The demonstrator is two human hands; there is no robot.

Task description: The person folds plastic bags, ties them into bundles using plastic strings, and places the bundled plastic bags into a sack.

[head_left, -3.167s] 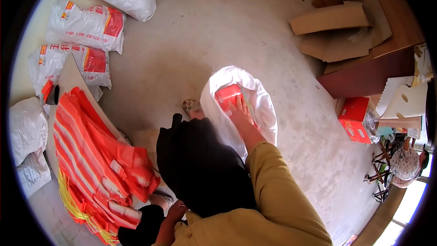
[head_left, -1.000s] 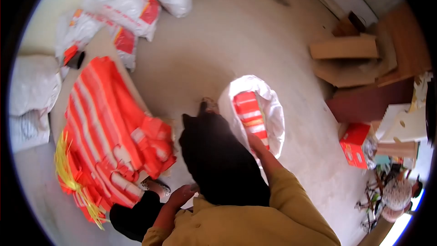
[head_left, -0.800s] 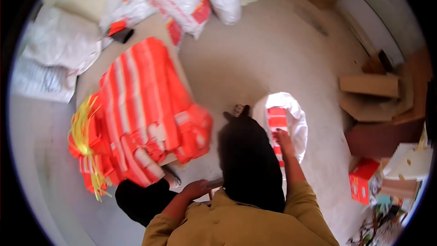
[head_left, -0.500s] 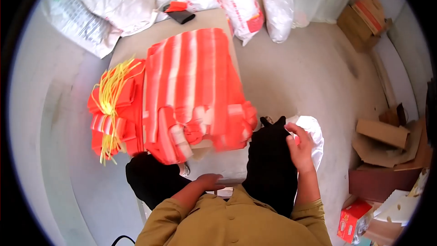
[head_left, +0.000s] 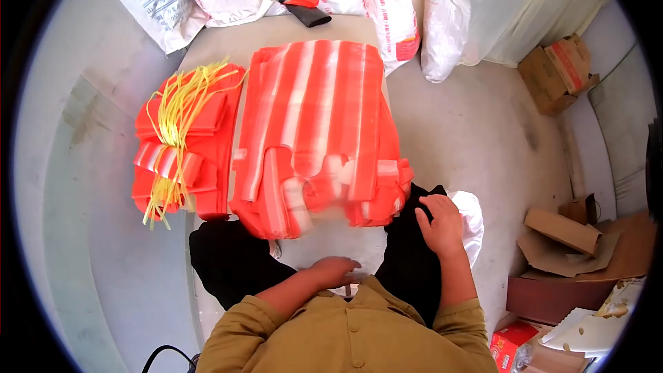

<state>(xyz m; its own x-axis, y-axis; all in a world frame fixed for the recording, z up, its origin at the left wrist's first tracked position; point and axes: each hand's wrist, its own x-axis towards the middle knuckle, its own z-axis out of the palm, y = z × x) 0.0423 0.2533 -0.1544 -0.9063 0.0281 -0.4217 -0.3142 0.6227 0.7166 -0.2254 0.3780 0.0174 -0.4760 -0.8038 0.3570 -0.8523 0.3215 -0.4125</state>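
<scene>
A wide pile of red-and-white striped fabric [head_left: 314, 124] lies on the low board in front of me. To its left are folded red pieces [head_left: 214, 121] with a bundle of yellow ties [head_left: 176, 121] across them. My right hand [head_left: 442, 224] is above my right knee, fingers apart and holding nothing, beside the white sack [head_left: 471, 224], whose inside is hidden from this angle. My left hand [head_left: 333, 271] rests in front of my lap, its fingers stretched out and empty.
Along the far wall stand white printed sacks [head_left: 394, 14]. A black and red item [head_left: 307, 10] lies at the board's far edge. Cardboard boxes [head_left: 552, 72] stand at the back right; opened cardboard [head_left: 566, 249] and a red box [head_left: 511, 345] are at the right.
The view has swung left from the sack on the floor to the fabric pile. My right hand has come out of the sack, where striped red-and-white pieces lay, and now is by my knee.
</scene>
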